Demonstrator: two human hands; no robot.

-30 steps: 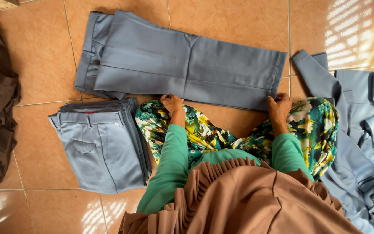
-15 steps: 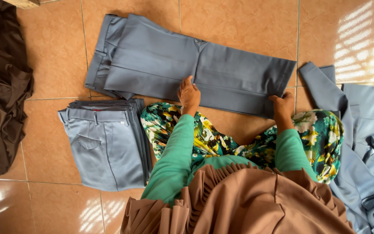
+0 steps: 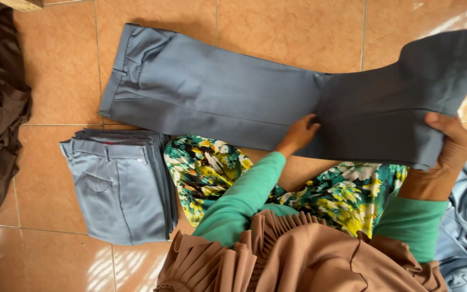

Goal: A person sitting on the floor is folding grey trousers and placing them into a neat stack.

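- Grey-blue trousers lie across the tiled floor, long axis left to right, waistband at the left.
- Right hand: fingers curled around the leg ends, lifted clear of the floor at the right.
- Left hand: fingers nearly flat, pressing the cloth at the fold.
- A stack of folded trousers sits just beside the floral skirt.

Long green sleeves ran to both wrists; left hand and right hand were bare, no gloves; pleated tan-brown cloth hung at chest; floral skirt was teal, yellow, white.
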